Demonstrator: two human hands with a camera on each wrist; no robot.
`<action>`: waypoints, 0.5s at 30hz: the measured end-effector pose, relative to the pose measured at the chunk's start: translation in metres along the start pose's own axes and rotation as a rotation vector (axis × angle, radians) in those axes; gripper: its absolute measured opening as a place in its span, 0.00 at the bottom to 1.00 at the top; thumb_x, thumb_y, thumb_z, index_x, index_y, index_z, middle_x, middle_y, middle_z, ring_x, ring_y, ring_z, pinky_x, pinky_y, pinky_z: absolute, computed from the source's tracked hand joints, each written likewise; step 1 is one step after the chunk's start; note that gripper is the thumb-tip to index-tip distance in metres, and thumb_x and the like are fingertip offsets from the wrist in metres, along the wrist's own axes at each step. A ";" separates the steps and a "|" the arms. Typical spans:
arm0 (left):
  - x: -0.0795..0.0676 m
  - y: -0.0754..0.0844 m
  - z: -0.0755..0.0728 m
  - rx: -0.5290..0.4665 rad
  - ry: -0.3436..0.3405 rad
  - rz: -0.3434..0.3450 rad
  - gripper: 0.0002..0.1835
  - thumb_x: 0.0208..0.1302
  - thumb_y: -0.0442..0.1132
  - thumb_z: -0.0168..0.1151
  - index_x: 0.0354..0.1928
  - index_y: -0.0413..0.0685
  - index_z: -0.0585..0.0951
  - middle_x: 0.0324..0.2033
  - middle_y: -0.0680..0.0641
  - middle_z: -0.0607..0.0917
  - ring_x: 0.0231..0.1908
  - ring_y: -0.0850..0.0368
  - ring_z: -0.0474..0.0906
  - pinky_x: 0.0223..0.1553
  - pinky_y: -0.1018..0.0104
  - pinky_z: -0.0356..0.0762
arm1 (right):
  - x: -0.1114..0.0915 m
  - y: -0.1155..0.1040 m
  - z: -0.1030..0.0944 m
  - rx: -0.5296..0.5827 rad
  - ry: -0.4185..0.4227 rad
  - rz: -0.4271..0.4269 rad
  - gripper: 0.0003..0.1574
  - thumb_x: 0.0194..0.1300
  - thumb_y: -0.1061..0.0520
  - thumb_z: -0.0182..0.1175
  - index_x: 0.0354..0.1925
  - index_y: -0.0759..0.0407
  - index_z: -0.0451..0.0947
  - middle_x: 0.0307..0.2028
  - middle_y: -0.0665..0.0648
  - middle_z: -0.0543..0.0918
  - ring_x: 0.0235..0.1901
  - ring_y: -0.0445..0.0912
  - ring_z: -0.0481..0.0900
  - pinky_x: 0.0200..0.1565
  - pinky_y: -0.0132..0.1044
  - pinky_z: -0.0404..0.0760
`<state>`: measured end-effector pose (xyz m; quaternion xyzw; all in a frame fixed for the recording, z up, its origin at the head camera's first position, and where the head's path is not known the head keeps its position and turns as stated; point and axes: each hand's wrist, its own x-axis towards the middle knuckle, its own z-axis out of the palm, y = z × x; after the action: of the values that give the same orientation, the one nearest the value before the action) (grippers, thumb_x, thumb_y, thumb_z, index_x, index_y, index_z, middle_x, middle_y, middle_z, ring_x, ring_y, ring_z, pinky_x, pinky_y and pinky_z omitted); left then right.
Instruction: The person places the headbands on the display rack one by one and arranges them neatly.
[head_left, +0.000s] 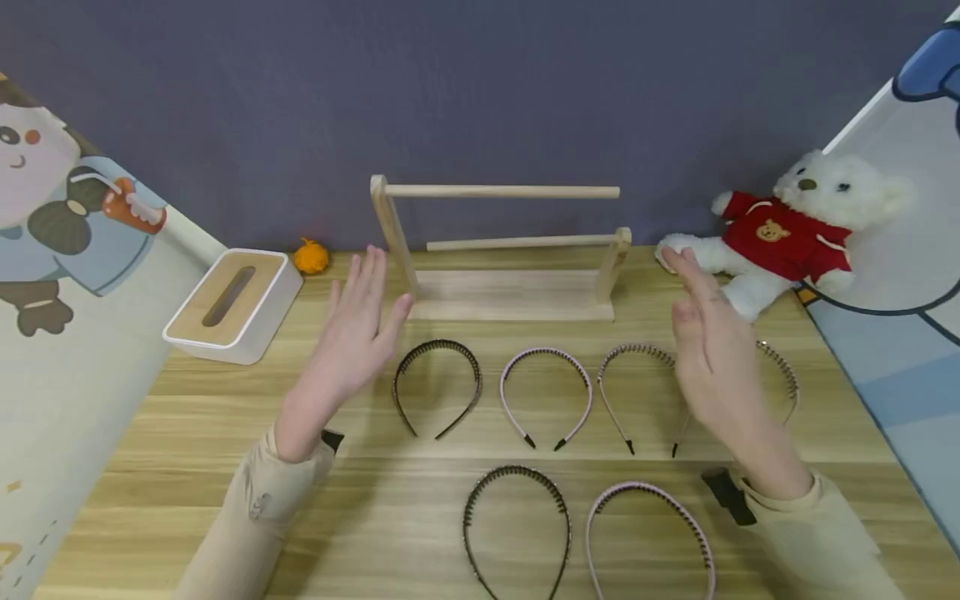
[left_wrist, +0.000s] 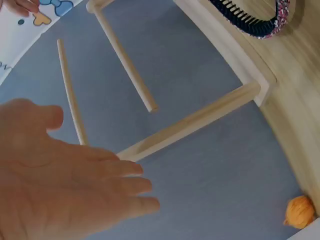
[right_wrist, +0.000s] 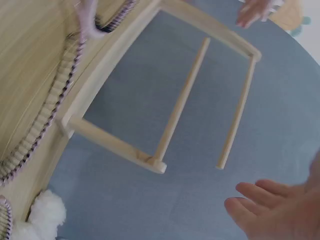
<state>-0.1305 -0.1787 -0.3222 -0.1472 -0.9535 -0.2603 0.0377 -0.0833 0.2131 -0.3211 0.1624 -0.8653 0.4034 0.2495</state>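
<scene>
Two bare hands are up over the table (head_left: 150,467), and both look empty. The left hand (head_left: 348,342) is open, with its fingers straight and close together and its thumb sticking out. It is near the tall post of the wooden stand (head_left: 513,296), but I cannot tell if it touches it. The right hand (head_left: 716,358) is open too, with its fingers almost straight. From above, it covers part of two headbands in the back row, and its fingertips overlap the white bear (head_left: 791,233) in the red top; I cannot tell if they touch. The stand is at the back, between the hands, with one high stick and one low stick. Four headbands make a row in front of it: a dark headband (head_left: 437,343), a pink headband (head_left: 546,351), a thin headband (head_left: 637,347) and one more headband (head_left: 782,364) half behind the right hand. Closer in lie another dark one (head_left: 516,470) and another pink one (head_left: 637,485). An orange ball (head_left: 311,257) and a white box (head_left: 266,325) with a wooden top are left of the stand.
</scene>
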 end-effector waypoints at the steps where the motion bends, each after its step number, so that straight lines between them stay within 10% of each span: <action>1: 0.002 -0.002 0.000 -0.047 0.006 0.001 0.41 0.88 0.56 0.36 0.84 0.33 0.39 0.83 0.36 0.36 0.82 0.40 0.28 0.79 0.41 0.26 | 0.000 -0.003 -0.001 0.076 0.045 0.003 0.37 0.90 0.40 0.36 0.78 0.61 0.69 0.71 0.66 0.75 0.74 0.57 0.69 0.74 0.40 0.66; 9: 0.027 -0.032 0.004 -0.478 0.026 -0.101 0.38 0.90 0.52 0.36 0.85 0.35 0.41 0.84 0.36 0.41 0.83 0.44 0.37 0.81 0.53 0.36 | -0.014 -0.018 -0.016 0.429 0.001 0.183 0.37 0.91 0.44 0.32 0.72 0.66 0.75 0.66 0.62 0.80 0.69 0.49 0.74 0.63 0.30 0.76; 15: 0.047 -0.054 0.020 -0.761 -0.031 -0.121 0.35 0.90 0.48 0.37 0.85 0.36 0.43 0.84 0.38 0.44 0.83 0.47 0.42 0.80 0.50 0.45 | -0.040 -0.009 -0.026 0.287 -0.198 0.220 0.36 0.92 0.50 0.26 0.68 0.63 0.79 0.60 0.58 0.86 0.58 0.39 0.83 0.56 0.25 0.78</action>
<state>-0.1915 -0.2009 -0.3587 -0.0982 -0.7962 -0.5950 -0.0492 -0.0380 0.2315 -0.3238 0.1396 -0.8316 0.5296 0.0919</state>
